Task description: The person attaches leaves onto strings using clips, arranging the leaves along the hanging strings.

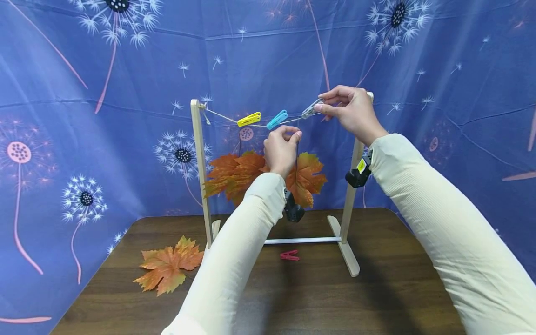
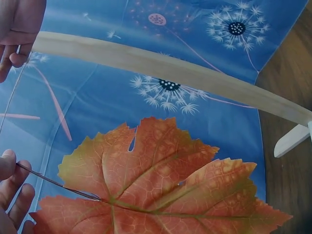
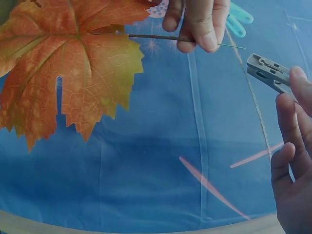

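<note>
The left hand [image 1: 280,151] has its grip pinched on the stem [image 3: 161,36] of a leaf [image 1: 307,179], which hangs below the string [image 1: 226,118]. The stem's thin tip juts past the fingers, close to the string. The right hand [image 1: 353,114] pinches a grey clip [image 1: 311,109] between thumb and fingers at the string; whether clip and string touch, I cannot tell. Left of it, a blue clip [image 1: 277,119] and a yellow clip [image 1: 249,119] sit on the string, with other leaves [image 1: 238,172] hanging beneath. A red clip [image 1: 290,255] and a loose leaf [image 1: 169,265] lie on the worktop [image 1: 314,279].
</note>
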`<state>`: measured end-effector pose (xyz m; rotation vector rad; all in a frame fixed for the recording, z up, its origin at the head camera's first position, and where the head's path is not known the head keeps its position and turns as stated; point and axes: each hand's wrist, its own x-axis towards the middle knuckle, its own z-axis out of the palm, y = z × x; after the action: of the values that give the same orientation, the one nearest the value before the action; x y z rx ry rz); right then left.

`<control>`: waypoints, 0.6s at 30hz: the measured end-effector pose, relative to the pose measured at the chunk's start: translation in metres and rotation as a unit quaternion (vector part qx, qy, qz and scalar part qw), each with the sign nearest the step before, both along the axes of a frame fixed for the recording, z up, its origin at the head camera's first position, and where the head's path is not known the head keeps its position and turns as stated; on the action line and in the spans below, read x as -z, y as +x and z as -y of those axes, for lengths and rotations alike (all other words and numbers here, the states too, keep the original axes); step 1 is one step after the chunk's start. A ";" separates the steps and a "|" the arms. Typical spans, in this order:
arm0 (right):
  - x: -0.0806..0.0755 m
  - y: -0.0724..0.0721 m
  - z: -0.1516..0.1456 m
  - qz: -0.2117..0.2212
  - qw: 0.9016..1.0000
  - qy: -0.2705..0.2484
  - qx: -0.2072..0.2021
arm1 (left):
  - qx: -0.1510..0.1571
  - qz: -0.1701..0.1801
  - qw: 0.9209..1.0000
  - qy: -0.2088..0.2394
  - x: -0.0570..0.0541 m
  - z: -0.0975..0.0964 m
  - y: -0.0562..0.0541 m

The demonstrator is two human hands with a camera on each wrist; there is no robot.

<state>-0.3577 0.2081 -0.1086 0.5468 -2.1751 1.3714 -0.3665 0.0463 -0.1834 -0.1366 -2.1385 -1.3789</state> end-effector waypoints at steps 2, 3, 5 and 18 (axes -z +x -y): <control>0.000 -0.002 0.000 0.010 1.000 -0.003 -0.005 | -0.006 0.009 1.000 -0.002 0.000 -0.002 -0.001; 0.000 -0.003 0.000 0.013 1.000 -0.004 -0.005 | -0.011 0.011 1.000 -0.004 -0.001 -0.004 -0.002; 0.000 -0.005 -0.001 0.019 1.000 -0.006 -0.006 | -0.019 0.015 1.000 -0.008 -0.002 -0.006 -0.003; 0.005 -0.010 0.002 0.033 0.999 0.016 0.000 | -0.045 0.003 0.999 -0.024 -0.004 -0.012 -0.009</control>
<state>-0.3675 0.2064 -0.1132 0.5198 -2.2536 1.3746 -0.3757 0.0581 -0.1789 -0.0543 -2.1560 -1.2800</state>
